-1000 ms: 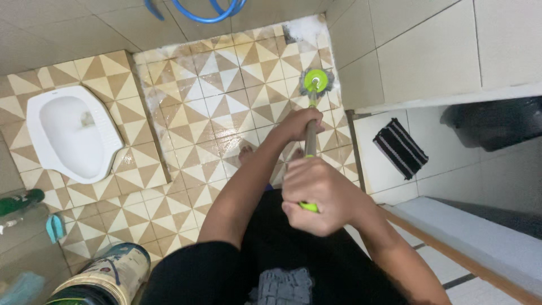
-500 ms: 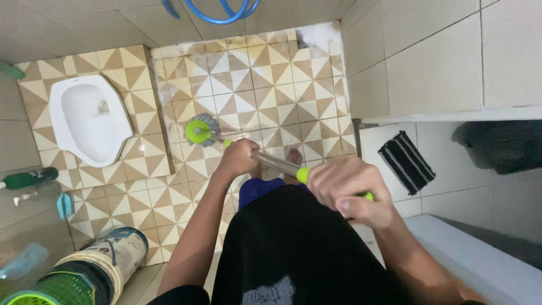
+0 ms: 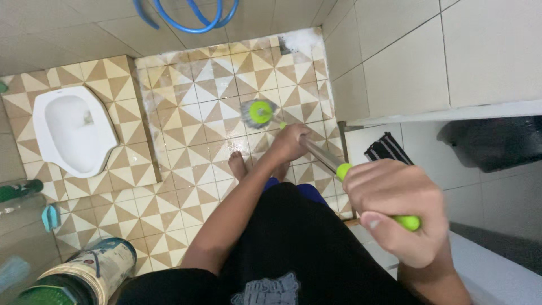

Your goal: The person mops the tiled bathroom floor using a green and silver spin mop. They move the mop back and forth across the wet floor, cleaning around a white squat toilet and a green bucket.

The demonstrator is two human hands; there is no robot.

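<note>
I hold a long-handled mop with both hands. My right hand grips the green end of the handle close to the camera. My left hand is closed around the metal shaft lower down. The round green and grey mop head presses on the wet tan and white patterned floor tiles. My bare feet stand on the tiles just behind the mop head.
A white squat toilet sits on a raised tiled step at the left. A blue hose coils at the top. A bucket stands at the lower left, a striped dark mat at the right beside the tiled wall.
The mop head swept from the far right of the floor to the left near the step, then back to the middle. My right hand has come nearer the camera.
</note>
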